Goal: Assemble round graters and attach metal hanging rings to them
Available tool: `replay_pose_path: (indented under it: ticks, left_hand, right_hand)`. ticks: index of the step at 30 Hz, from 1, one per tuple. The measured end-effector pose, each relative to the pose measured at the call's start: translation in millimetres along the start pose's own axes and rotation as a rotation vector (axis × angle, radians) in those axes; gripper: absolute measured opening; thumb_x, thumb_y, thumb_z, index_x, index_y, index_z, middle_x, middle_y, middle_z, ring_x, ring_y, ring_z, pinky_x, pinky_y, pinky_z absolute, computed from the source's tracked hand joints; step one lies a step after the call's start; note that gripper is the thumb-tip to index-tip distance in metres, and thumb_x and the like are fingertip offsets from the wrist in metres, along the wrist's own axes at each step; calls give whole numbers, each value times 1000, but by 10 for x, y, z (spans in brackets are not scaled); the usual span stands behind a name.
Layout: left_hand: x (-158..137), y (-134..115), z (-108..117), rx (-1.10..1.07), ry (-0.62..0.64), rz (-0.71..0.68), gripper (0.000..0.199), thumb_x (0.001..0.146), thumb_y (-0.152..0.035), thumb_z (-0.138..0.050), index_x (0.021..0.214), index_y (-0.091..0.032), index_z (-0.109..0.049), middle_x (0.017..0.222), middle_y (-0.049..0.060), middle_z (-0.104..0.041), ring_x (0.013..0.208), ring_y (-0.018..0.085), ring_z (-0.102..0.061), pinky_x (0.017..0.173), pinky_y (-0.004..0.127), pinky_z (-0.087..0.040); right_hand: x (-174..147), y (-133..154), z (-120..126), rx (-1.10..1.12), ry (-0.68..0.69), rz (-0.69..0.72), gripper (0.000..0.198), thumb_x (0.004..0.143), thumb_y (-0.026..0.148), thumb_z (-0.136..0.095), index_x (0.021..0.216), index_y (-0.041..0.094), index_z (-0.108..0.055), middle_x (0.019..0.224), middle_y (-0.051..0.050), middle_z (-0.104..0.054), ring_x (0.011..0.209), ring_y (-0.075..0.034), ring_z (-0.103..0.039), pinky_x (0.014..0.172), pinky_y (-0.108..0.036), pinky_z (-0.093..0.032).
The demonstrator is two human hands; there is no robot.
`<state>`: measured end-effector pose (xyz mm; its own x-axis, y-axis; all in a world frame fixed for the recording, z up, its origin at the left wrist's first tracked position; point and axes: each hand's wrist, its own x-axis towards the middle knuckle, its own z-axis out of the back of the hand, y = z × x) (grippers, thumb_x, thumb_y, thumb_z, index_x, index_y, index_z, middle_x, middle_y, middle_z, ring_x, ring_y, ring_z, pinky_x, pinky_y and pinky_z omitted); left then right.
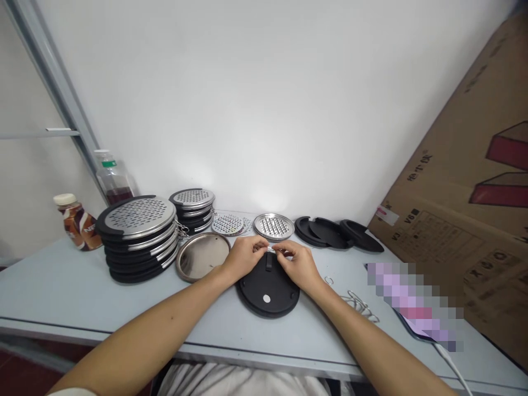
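Note:
A round black plastic base (280, 291) lies on the table in front of me, with a strap-like tab near its far edge and a white round spot on its face. At that far edge, both hands pinch a thin shiny metal wire piece (271, 249). My left hand (246, 256) is closed on its left end, and my right hand (300, 265) on its right end. The fingers partly hide its shape. Just left of the base rests a shallow round metal dish (202, 261). Bent metal wires (361, 308) and a small ring (329, 280) lie to the right.
Stacked round graters (142, 216) and a second stack (193, 198) stand left. Behind my hands are loose grater plates (227, 224) and a rimmed grater (274, 226). Black plastic parts (330, 232), a phone (421, 327) and a carton (445, 236) occupy the right. Two bottles (78, 225) stand far left.

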<state>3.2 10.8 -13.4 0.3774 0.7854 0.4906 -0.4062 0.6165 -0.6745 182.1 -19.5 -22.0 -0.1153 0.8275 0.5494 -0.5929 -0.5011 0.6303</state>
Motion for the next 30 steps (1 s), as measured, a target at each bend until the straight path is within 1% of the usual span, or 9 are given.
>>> replay_pose_path:
  ticks: [3, 5, 9, 11, 15, 23, 27, 30]
  left_hand:
    - [-24, -7, -12, 74, 33, -10, 16, 81, -12, -58, 91, -19, -70, 86, 1, -73, 79, 14, -67, 75, 24, -49]
    - [-63, -39, 15, 138, 41, -14, 17, 82, -12, -57, 90, -19, -70, 87, 1, -72, 80, 15, -66, 75, 25, -48]
    - [-157, -120, 108, 239, 78, -33, 17, 82, -13, -56, 89, -20, -69, 85, 1, -72, 79, 16, -65, 74, 25, -47]
    - [-182, -146, 143, 246, 92, -25, 17, 82, -13, -56, 90, -19, -69, 84, 1, -72, 78, 15, -65, 74, 24, -47]
    - [-175, -161, 165, 242, 100, 11, 17, 80, -11, -56, 87, -19, -69, 81, 1, -71, 75, 15, -65, 71, 22, -47]
    - [-162, -199, 202, 288, 130, -47, 21, 82, -12, -56, 90, -21, -72, 89, 1, -73, 82, 16, -65, 77, 25, -45]
    - [-161, -200, 220, 310, 152, -45, 21, 83, -15, -56, 92, -22, -73, 89, 1, -73, 82, 17, -65, 78, 25, -45]
    - [-159, -194, 230, 317, 180, -40, 25, 82, -12, -54, 94, -22, -74, 91, 2, -73, 83, 17, -66, 78, 25, -46]
  right_hand:
    - [-22, -30, -24, -63, 8, -10, 21, 76, 12, -55, 87, 20, -71, 84, -4, -71, 73, -18, -65, 68, -29, -52]
    - [-30, -27, -25, -85, 32, 10, 20, 77, 12, -55, 86, 21, -71, 83, -4, -71, 73, -18, -65, 69, -30, -52]
    - [-27, 16, -1, -72, 137, 118, 20, 78, 11, -56, 85, 22, -71, 82, -3, -71, 76, -18, -64, 73, -30, -50]
    - [-23, 43, 12, -75, 158, 159, 20, 79, 11, -57, 85, 22, -71, 83, -3, -71, 80, -19, -64, 76, -31, -50]
    - [-24, 75, 28, -84, 159, 175, 22, 80, 9, -57, 89, 23, -71, 85, -3, -71, 82, -19, -63, 77, -32, -49]
    - [-38, 64, 20, -90, 151, 214, 27, 78, 5, -55, 90, 22, -72, 89, -4, -70, 83, -19, -62, 79, -32, -50]
    - [-38, 63, 24, -130, 137, 253, 31, 79, 5, -55, 95, 24, -71, 87, -4, -69, 85, -20, -59, 78, -33, -49]
    - [-38, 59, 22, -143, 143, 284, 30, 79, 4, -54, 94, 23, -72, 85, -4, -69, 84, -20, -58, 76, -32, -49]
